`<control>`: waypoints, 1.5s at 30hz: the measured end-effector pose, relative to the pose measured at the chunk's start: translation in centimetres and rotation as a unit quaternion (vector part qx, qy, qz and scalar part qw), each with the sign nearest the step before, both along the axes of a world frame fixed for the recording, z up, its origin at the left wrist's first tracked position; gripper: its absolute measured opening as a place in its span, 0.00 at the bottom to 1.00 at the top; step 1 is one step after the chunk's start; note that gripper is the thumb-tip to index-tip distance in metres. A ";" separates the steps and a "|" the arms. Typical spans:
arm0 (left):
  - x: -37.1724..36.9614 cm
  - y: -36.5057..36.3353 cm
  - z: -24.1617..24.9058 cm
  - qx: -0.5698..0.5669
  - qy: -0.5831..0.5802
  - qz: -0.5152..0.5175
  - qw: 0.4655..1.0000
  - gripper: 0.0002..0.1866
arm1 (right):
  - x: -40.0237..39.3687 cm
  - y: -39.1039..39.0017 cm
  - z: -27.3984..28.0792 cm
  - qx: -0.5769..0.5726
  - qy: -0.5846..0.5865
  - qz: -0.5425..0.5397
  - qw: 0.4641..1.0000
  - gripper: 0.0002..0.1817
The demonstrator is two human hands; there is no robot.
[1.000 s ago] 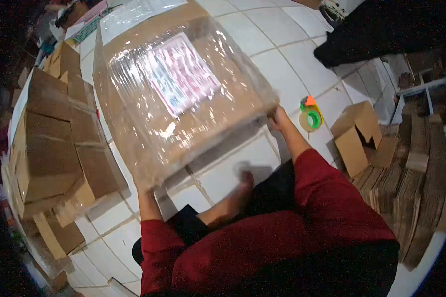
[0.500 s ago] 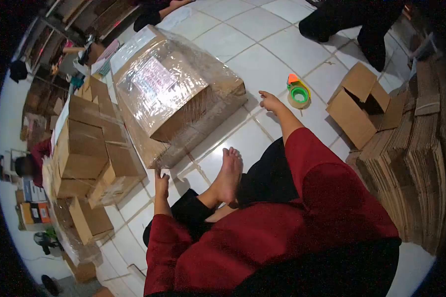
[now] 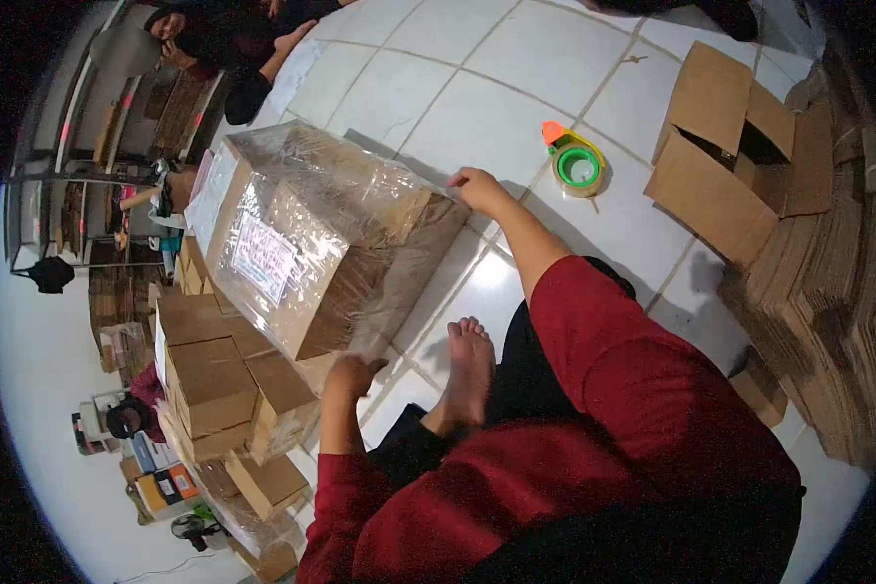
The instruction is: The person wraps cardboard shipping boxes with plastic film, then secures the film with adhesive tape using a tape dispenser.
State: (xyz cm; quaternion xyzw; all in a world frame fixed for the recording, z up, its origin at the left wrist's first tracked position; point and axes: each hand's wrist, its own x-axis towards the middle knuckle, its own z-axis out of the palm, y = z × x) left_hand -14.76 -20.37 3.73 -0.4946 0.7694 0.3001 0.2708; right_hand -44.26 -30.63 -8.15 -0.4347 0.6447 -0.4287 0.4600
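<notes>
The wrapped package [image 3: 307,248] sat on the tiled floor [image 3: 438,107], in front of the person and toward the left, its printed label [image 3: 263,258] facing up under the shiny plastic. A second earlier both hands had been gripping its near edge; by now that two-handed hold had ended. The left hand [image 3: 352,376] was at the package's near corner, fingers loosely bent and apart, clamped on nothing visible; whether it brushed the plastic could not be told. The right hand [image 3: 473,187] had its fingers curled in at the right corner. Half a second before, a gap had shown there; now the fingertips met the corner in the view, but whether they pinched the plastic could not be told.

The view had also swung, so more of a seated person [image 3: 214,39] showed at the upper left.

A bare foot [image 3: 470,368] stood out on the floor between the two arms, near the package's near side. Cardboard boxes [image 3: 214,380] crowded close along the package's left side. To the right, well apart from the package, lay a tape dispenser [image 3: 578,169], with green and yellow parts and an orange tip. Beyond it were an open carton [image 3: 711,107], its flaps spread, and a tall stack of flattened cardboard [image 3: 818,311]. A small fan [image 3: 195,530] stood at the lower left.
</notes>
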 end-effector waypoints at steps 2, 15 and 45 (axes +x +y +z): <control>-5.6 -2.0 7.4 -0.191 0.034 -0.063 0.979 0.11 | -0.4 -0.2 2.8 -0.034 -0.111 -0.019 0.993 0.14; -18.8 -15.7 2.9 -0.350 -0.002 -0.279 0.894 0.07 | 0.4 -1.5 2.6 -0.120 -0.124 -0.028 0.985 0.08; -21.9 -9.1 -13.6 -0.310 -0.142 -0.481 0.808 0.16 | -1.5 -6.4 -10.7 0.025 0.433 0.316 0.844 0.13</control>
